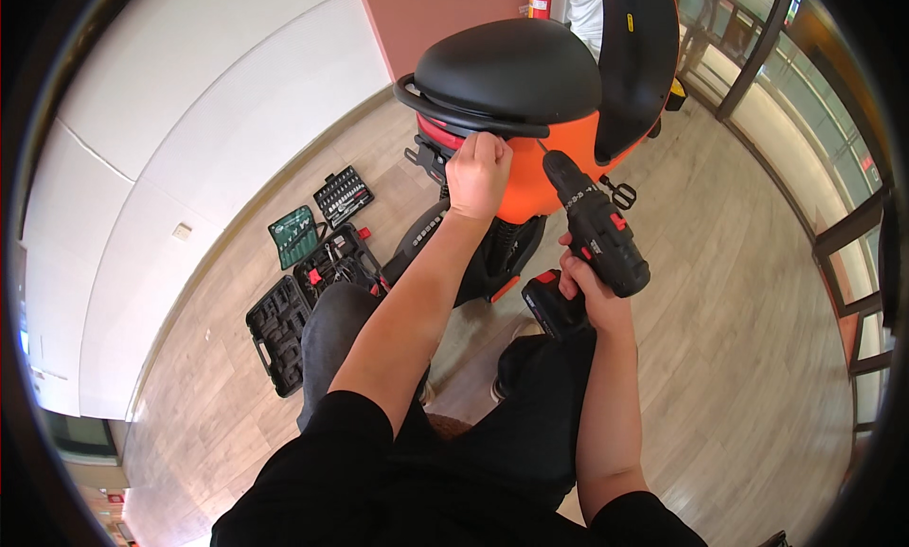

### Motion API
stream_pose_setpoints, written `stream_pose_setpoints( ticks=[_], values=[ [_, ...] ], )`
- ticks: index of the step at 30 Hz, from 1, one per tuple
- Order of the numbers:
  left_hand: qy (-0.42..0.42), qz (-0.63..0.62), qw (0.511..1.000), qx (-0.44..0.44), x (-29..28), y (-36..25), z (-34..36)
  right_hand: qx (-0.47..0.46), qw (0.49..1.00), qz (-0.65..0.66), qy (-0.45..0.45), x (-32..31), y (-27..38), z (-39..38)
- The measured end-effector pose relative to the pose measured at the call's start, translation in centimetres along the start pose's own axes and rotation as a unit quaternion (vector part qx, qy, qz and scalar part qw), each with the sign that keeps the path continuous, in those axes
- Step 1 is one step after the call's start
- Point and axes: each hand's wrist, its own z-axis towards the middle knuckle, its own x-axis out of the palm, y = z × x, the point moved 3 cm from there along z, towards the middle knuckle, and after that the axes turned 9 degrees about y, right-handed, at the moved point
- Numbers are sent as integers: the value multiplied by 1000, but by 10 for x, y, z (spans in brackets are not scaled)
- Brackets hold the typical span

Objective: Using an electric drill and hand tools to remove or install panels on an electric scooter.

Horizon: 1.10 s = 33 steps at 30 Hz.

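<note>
right hand grips the cordless drill; left hand, fisted, braces the orange scooter body; a tilted bit could slip and scratch it.

Drill tip behind orange scooter body; scooter's front cut off at top edge.

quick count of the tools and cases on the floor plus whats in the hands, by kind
drill: 1, in the right hand
open black tool case: 1
green tool tray: 1
socket set tray: 1
total: 4
left hand holds no tool; it rests on the scooter
</note>
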Motion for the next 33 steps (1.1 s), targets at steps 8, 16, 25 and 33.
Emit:
stream_pose_setpoints(
  ticks=[8,16,25,33],
  values=[
    [105,-122,985,-64,-58,30,-57,14,999,-40,-1,-11,-8,-2],
    [425,-80,880,-195,-132,70,-111,9,991,-111,-76,-53,45,-47],
    [614,-214,724,-230,-141,33,-138,92,879,-225,-411,-123,120,-221],
    [592,-567,484,-306,-150,-202,-110,259,833,-198,-446,-26,60,-261]
  ],
)
